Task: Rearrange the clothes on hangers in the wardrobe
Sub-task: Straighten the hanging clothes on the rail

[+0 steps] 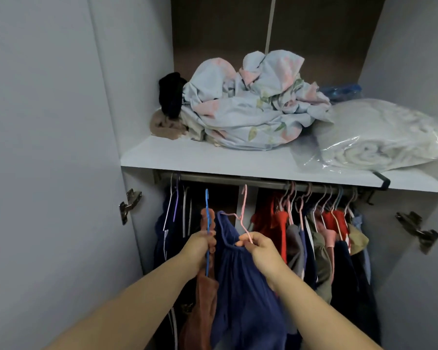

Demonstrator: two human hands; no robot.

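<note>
My left hand grips a blue hanger carrying a rust-brown garment, held below the rail and off it. My right hand pinches the lower wire of a pink hanger together with the neckline of a dark blue garment. The pink hanger's hook reaches up to just under the rail; whether it rests on it I cannot tell. Both garments hang between my forearms in the middle gap of the wardrobe.
Dark clothes hang at the rail's left end. Several red, grey and olive clothes on pink hangers crowd the right half. The shelf above holds crumpled floral bedding and a bagged white blanket. Door hinges flank the opening.
</note>
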